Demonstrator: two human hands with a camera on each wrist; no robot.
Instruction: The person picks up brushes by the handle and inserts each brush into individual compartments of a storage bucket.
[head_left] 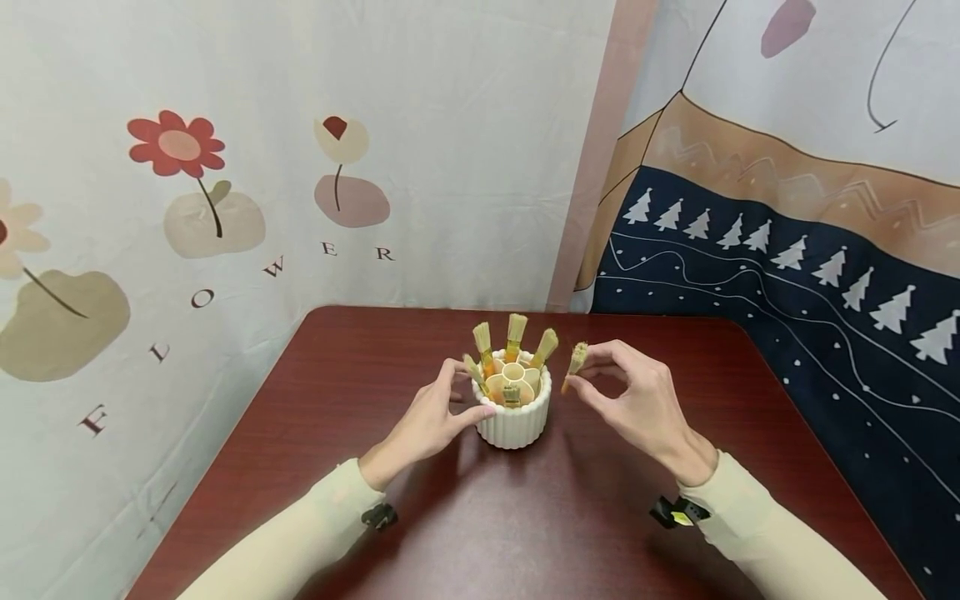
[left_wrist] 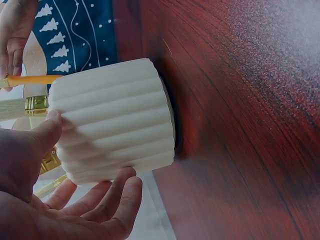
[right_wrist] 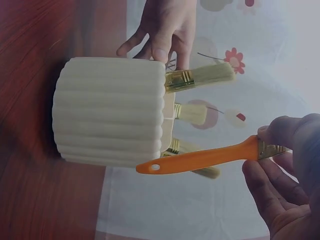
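Note:
A white ribbed brush holder [head_left: 512, 427] stands on the table, its inside split into petal-like compartments around a round centre. Several flat paintbrushes [head_left: 516, 331] lean in it, bristles up. My left hand [head_left: 429, 414] holds the holder from the left, thumb at the rim and fingers around the far side. To the right of the holder, my right hand [head_left: 637, 400] pinches one more paintbrush [right_wrist: 205, 159] at its metal band between thumb and fingers. That brush has its bristles up, and its orange handle points down beside the holder's rim in the right wrist view.
The dark red wooden table [head_left: 300, 417] reaches back to a cloth backdrop [head_left: 465, 167] printed with flowers and letters. A navy cloth with white trees [head_left: 787, 252] hangs along the right side. Each wrist carries a small black device [head_left: 379, 517].

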